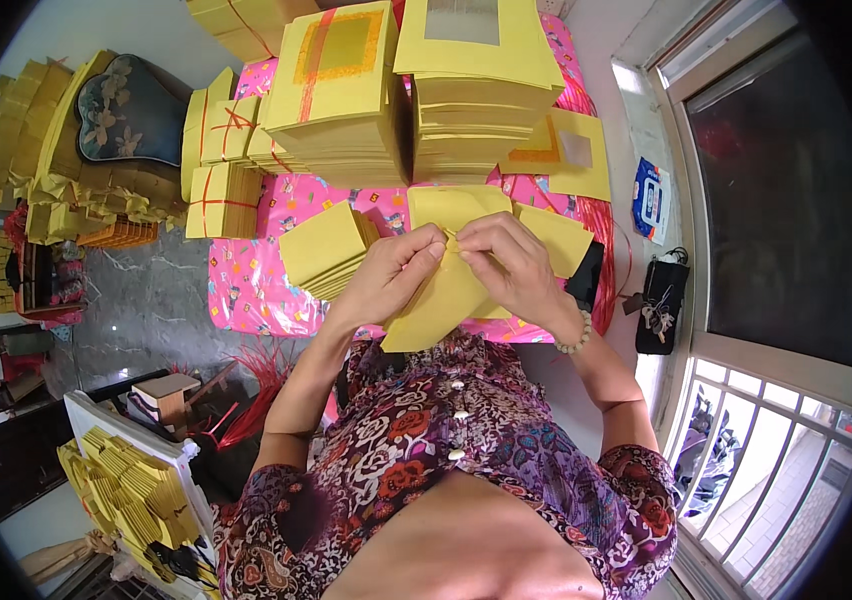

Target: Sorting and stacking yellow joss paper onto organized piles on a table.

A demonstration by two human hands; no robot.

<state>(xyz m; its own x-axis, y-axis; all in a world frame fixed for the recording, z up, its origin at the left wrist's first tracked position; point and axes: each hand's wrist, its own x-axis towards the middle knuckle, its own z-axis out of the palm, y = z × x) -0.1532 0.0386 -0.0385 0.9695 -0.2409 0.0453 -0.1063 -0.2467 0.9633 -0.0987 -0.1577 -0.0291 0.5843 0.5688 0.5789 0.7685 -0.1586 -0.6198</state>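
A sheet of yellow paper [436, 312], partly folded, is between my hands at the near edge of the table. My left hand [396, 272] pinches its upper edge between thumb and fingers. Close beside it, my right hand [516, 268] grips the same edge with thumb and forefinger, and a small crease shows between the fingertips. To the left of my left hand lies a fanned pile of folded yellow papers [321, 248]. More yellow paper [561, 238] lies to the right, partly behind my right hand.
Tall stacks of yellow paper [346, 130] stand at the back of the pink patterned table cover [246, 290]. Bundles tied with red strips [221, 205] are at the left. Red strips [598, 225] hang at the right edge, near a window [781, 200]. A cushion [131, 110] rests on paper piles.
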